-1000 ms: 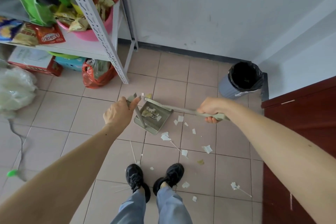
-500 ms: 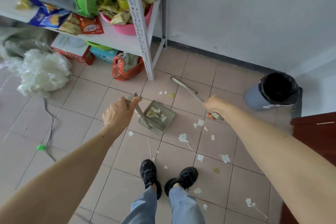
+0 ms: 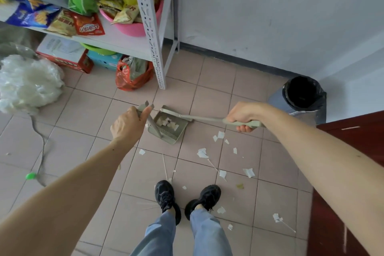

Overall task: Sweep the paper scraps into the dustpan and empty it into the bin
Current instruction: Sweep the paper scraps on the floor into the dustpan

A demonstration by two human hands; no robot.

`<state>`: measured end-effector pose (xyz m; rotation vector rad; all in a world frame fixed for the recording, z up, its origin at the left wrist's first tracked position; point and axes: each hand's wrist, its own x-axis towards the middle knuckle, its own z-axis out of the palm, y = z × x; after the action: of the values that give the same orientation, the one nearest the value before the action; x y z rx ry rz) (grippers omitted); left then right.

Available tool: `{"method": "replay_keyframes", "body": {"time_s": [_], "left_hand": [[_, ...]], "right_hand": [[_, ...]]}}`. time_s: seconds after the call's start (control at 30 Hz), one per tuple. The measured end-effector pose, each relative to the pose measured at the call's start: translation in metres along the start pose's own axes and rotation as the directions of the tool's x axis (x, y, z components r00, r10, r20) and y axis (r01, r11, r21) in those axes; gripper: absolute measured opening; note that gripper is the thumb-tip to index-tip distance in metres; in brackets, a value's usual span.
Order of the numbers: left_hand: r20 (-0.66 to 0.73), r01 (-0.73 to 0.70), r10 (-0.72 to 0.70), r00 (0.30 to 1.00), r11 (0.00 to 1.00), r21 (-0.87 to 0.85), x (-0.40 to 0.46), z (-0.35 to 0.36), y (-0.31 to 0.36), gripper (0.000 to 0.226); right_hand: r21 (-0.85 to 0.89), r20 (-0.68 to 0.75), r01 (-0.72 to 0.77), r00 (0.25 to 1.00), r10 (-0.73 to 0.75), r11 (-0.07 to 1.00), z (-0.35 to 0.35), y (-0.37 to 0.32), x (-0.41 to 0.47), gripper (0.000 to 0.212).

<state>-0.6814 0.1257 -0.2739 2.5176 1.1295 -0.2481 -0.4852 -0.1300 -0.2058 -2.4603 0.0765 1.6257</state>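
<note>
Scraps lay in the dustpan at our twelve o'clock because we steadied its handle in our left hand, fingers clamped, while our right hand gripped the brush; the bin waited at two o'clock.

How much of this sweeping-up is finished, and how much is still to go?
Partly done: a small heap of scraps already lies in the dustpan. In hand: the left hand grips the dustpan's handle, and the right hand grips the broom, whose head rests at the pan's far edge. Left: many paper scraps still dot the floor tiles, and the pan has yet to be emptied into the bin.
</note>
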Motion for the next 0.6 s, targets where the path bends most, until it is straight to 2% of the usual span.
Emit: {"method": "replay_keyframes", "body": {"time_s": [0.17,0.3,0.47,0.6], "left_hand": [[-0.009,-0.019,0.019,1.000,1.000,-0.002,-0.012,-0.007,-0.002,0.070],[-0.039,0.036,-0.036,0.999,0.999,-0.019,-0.026,-0.014,-0.018,0.074],[-0.076,0.132,-0.137,0.988,0.988,-0.075,-0.062,-0.015,-0.047,0.066],[-0.110,0.180,-0.187,0.976,0.981,-0.072,-0.094,-0.006,-0.075,0.063]], "right_hand": [[0.036,-0.085,0.017,0.996,-0.014,0.999,0.000,0.010,-0.018,0.029],[0.071,-0.158,0.029,0.987,-0.018,0.997,0.019,0.010,-0.010,0.029],[0.135,-0.237,0.034,0.971,-0.001,0.990,0.056,0.007,0.016,0.026],[0.102,-0.283,0.051,0.959,-0.020,0.993,0.086,0.006,0.029,0.019]]}}
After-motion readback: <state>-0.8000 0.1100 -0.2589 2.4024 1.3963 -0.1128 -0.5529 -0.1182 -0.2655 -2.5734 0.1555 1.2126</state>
